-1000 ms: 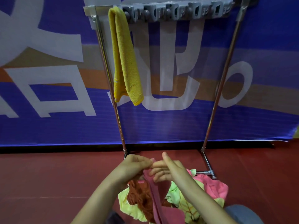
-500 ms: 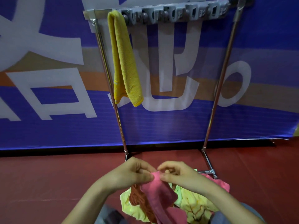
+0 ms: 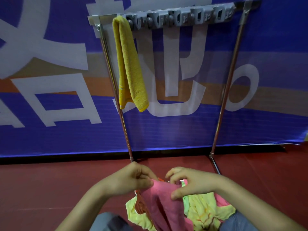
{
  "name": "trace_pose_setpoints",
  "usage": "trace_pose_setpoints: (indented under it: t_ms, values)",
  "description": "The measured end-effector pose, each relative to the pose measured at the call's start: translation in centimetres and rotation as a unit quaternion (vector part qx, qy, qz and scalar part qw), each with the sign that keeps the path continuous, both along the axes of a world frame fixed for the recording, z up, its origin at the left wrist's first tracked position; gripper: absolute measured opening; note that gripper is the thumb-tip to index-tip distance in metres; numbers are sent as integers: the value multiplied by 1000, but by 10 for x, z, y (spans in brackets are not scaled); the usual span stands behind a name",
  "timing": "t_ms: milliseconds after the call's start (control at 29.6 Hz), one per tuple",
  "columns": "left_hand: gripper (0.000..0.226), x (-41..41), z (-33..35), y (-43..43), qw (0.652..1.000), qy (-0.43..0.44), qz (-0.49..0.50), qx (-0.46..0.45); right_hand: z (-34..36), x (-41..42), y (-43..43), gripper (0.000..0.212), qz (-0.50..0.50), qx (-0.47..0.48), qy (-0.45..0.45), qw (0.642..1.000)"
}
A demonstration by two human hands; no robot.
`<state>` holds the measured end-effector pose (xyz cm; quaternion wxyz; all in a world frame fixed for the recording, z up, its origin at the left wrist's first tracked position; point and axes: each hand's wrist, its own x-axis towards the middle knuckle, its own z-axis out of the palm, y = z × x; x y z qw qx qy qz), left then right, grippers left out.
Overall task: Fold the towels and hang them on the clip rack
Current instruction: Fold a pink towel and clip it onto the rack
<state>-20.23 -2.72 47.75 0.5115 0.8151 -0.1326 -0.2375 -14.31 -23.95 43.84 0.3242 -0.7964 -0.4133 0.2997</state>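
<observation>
A pink towel point(image 3: 160, 202) hangs from both my hands above a heap of towels. My left hand point(image 3: 133, 179) pinches its upper left edge. My right hand point(image 3: 188, 182) grips the upper edge a little to the right, thumb on the cloth. Under it lies the heap point(image 3: 203, 212) of pale yellow, orange and pink towels on the floor between my knees. The clip rack point(image 3: 180, 18), a grey bar of clips on two metal posts, stands ahead. A folded yellow towel point(image 3: 130, 67) hangs from its leftmost clip.
A blue banner with white lettering point(image 3: 50, 80) covers the wall right behind the rack. The floor point(image 3: 50, 184) is dark red. The rack's metal feet point(image 3: 215, 165) reach forward on the floor near the heap. My knees in grey trousers point(image 3: 106, 222) frame the heap.
My hands have moved slightly apart along the pink towel's top edge, spreading it wider. The view has shifted a little; the rack and yellow towel are unmoved.
</observation>
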Motion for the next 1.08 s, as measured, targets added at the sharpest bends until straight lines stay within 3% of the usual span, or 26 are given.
trace_pose_setpoints:
  t_ms: [135,338,406,507,575,744,811,845,946,1082]
  values:
    - [29,1,-4,4,996,-46,46,53,-9,1,-10,23,-47,14,46,998]
    - [24,4,-12,1,977,-129,101,135,-5,16,-28,29,-158,56,-55,984]
    - [19,7,-14,-1,949,-205,102,217,5,20,-29,28,-206,81,-76,972]
    - [53,4,-7,-8,887,-317,130,310,34,21,-30,25,-235,133,-130,954]
    - [55,3,10,-11,869,-369,165,285,60,21,-32,24,-252,172,-182,935]
    - [25,2,74,-19,808,-510,203,214,120,16,-40,15,-289,290,-315,856]
    - [26,9,86,-17,792,-528,197,236,129,21,-41,4,-292,272,-380,835]
    - [27,13,88,-16,787,-526,191,259,130,25,-40,13,-301,243,-399,832]
    - [34,23,79,-15,804,-490,171,290,117,35,-41,21,-309,144,-382,859]
    - [18,26,61,-15,874,-391,184,222,106,36,-41,10,-314,150,-294,890]
